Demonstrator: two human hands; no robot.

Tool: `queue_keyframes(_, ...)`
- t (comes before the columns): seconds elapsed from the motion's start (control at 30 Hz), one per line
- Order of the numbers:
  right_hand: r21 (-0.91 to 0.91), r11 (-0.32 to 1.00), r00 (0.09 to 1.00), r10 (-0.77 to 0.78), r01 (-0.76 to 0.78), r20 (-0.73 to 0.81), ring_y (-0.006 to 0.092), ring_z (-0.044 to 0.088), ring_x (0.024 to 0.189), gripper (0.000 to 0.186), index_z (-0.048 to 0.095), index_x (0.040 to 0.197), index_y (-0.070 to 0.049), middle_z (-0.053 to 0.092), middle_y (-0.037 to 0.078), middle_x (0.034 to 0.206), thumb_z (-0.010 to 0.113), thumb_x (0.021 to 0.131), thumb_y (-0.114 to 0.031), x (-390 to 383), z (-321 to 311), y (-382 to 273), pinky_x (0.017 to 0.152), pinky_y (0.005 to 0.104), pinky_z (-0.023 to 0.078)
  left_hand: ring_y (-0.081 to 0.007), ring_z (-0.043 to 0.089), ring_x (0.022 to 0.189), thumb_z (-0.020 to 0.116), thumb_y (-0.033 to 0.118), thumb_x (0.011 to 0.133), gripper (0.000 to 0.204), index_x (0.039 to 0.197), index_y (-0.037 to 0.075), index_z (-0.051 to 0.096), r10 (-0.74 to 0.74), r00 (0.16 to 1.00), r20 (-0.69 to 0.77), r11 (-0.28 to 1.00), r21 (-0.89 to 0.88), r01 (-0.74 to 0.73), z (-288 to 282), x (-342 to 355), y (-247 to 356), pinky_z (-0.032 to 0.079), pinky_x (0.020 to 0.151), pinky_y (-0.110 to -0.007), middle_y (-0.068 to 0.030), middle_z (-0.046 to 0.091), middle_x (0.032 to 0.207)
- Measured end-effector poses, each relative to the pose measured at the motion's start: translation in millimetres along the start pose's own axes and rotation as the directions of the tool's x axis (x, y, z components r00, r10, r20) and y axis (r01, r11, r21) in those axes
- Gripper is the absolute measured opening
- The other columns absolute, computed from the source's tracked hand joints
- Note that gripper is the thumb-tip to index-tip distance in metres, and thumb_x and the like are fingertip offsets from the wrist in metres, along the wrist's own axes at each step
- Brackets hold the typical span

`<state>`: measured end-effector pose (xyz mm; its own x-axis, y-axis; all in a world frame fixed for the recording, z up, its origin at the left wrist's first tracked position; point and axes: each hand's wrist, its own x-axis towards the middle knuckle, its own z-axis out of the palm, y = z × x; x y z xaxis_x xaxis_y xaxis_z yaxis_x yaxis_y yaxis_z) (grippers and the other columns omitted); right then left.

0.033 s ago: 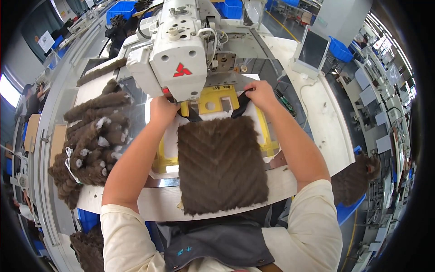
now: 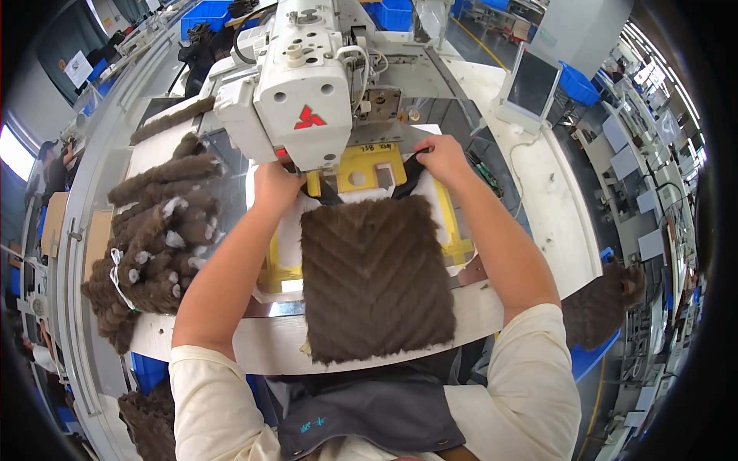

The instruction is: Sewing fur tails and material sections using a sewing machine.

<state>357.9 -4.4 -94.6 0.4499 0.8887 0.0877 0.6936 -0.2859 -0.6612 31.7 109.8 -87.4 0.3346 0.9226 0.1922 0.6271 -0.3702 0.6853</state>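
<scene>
A brown fur panel [image 2: 377, 280] with a chevron pattern lies pile up over the table's front edge. Black fabric strips [image 2: 410, 184] run from its far edge toward both sides, beside a yellow template [image 2: 360, 170] with cut-out holes. My right hand [image 2: 443, 160] pinches the end of the right strip between thumb and fingers. Under the left side of the white sewing machine head [image 2: 304, 107], my left hand [image 2: 277, 188] is closed at the end of the left strip; its fingertips are partly hidden.
Rolled brown fur pieces [image 2: 165, 223], some tied with white cord, are heaped at the left. A small screen [image 2: 530, 81] stands at the back right of the white table [image 2: 538, 200]. More fur [image 2: 603, 307] lies over a blue bin at the right. People work at far left.
</scene>
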Motion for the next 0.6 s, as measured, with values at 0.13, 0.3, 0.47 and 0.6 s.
queue_keyframes(0.13,0.117,0.993,1.0,0.015,-0.017,0.013,0.0277,0.07,0.076,0.028,0.078,0.108,-0.003,0.073,0.015,0.086,0.077,0.081,-0.008,5.9,9.2,6.7,0.076,0.0392,0.057,-0.0279,0.073,0.074,0.081,0.01,0.078,0.037,0.113,-0.001,0.073,0.045,0.995,-0.088,0.997,-0.066,-0.051,10.7,-0.5,-15.8,0.056,0.073,-0.04,-0.0154,0.077,0.096)
queue_keyframes(0.3,0.417,0.902,0.989,0.058,-0.112,0.138,0.0141,0.058,0.069,0.036,0.068,0.123,0.0,0.061,0.002,0.082,0.07,0.088,0.002,13.9,15.0,-6.2,0.061,0.0311,0.049,-0.0308,0.075,0.082,0.077,0.008,0.081,0.027,0.107,0.0,0.074,-0.049,0.997,-0.052,0.974,-0.223,0.036,18.3,25.5,-37.4,0.057,0.074,-0.039,-0.0183,0.076,0.092)
queue_keyframes(0.47,0.558,0.827,0.997,0.074,-0.063,0.003,0.0164,0.064,0.08,0.051,0.056,0.138,-0.002,0.067,0.013,0.118,0.072,0.09,-0.005,20.8,25.2,-6.3,0.07,0.0317,0.053,-0.0265,0.075,0.08,0.071,0.005,0.085,0.021,0.105,0.0,0.074,-0.11,0.974,-0.199,0.964,-0.258,0.056,17.1,21.0,-25.0,0.056,0.073,-0.039,-0.0159,0.076,0.087)
queue_keyframes(0.6,-0.136,0.984,0.918,-0.158,0.116,-0.363,0.0196,0.067,0.09,0.056,0.054,0.141,-0.003,0.064,0.018,0.13,0.075,0.09,-0.014,-20.3,1.7,10.1,0.082,0.0345,0.055,-0.0264,0.071,0.094,0.075,0.016,0.091,0.044,0.13,-0.001,0.063,-0.061,0.948,-0.313,0.967,-0.253,-0.021,9.2,-17.8,-41.6,0.056,0.083,-0.037,-0.0173,0.072,0.107)
